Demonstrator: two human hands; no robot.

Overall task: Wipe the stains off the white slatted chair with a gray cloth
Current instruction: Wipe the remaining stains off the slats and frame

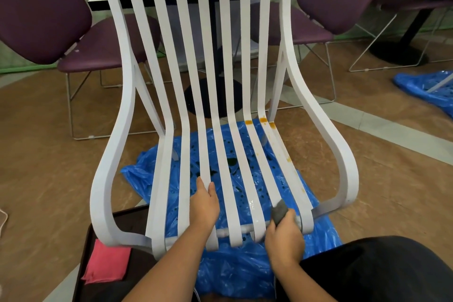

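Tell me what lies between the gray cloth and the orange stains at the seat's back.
In the head view, only white seat slats, faintly smeared orange, with the blue plastic sheet showing through their gaps.

Gray cloth (279,211) mostly hidden inside right hand (284,238).
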